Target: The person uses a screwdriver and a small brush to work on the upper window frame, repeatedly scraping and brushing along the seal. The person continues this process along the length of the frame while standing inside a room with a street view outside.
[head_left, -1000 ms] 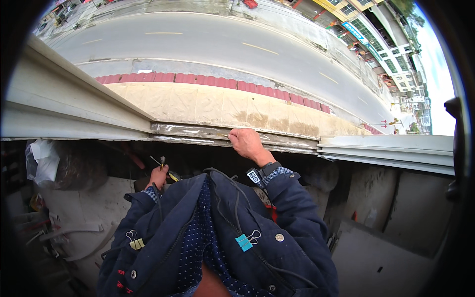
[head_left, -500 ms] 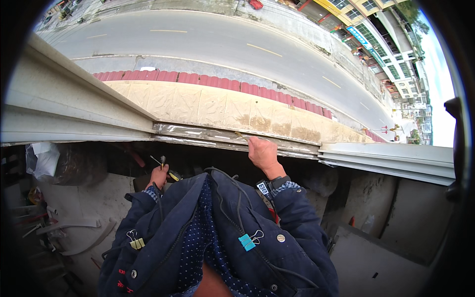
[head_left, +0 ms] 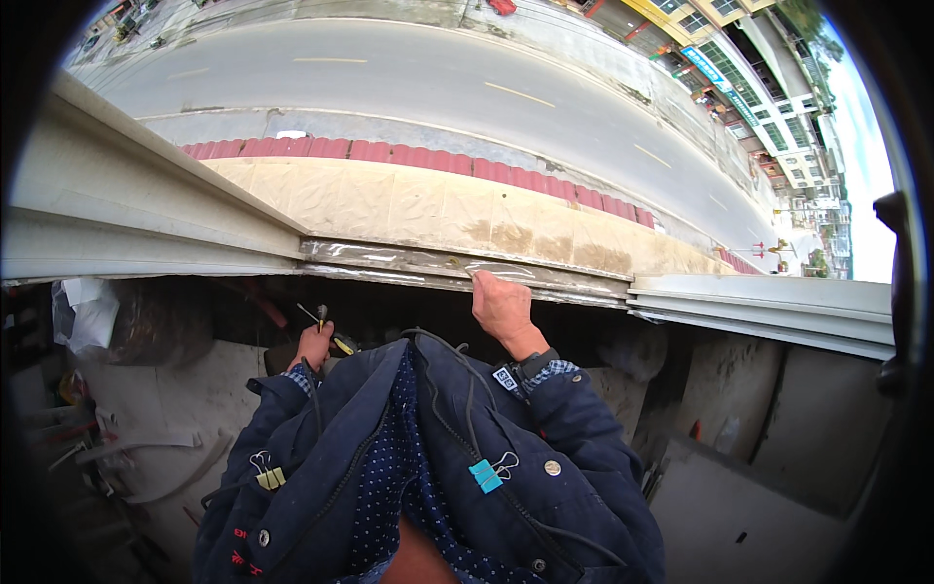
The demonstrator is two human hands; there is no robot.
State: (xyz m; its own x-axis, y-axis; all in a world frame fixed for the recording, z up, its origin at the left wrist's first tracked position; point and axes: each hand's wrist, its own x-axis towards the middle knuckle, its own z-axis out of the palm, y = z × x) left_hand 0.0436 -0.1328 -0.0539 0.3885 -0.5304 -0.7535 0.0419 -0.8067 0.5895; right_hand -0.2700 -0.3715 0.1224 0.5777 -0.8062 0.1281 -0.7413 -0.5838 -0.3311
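My left hand point(head_left: 311, 343) is low beside the dark space under the window sill, closed on a screwdriver point(head_left: 320, 319) with a yellow handle and thin metal shaft. A yellow-and-black item point(head_left: 341, 346) is just to its right, partly hidden. My right hand point(head_left: 501, 311) is closed, fingertips at the grimy metal window track point(head_left: 389, 260); whatever they grip is too small to make out. Beyond the track lies a stained beige ledge point(head_left: 409, 200).
White frame members point(head_left: 165, 224) flank the track, with another point(head_left: 759, 302) on the right. A bagged bundle point(head_left: 146, 326) sits lower left, among scraps and tools. Boards point(head_left: 739, 496) lean lower right. Outside below are red roofing point(head_left: 506, 180), a road point(head_left: 418, 68) and buildings point(head_left: 730, 83).
My right hand moved right and down along the track, then slightly back to the left over the last half second. My left hand has barely moved.
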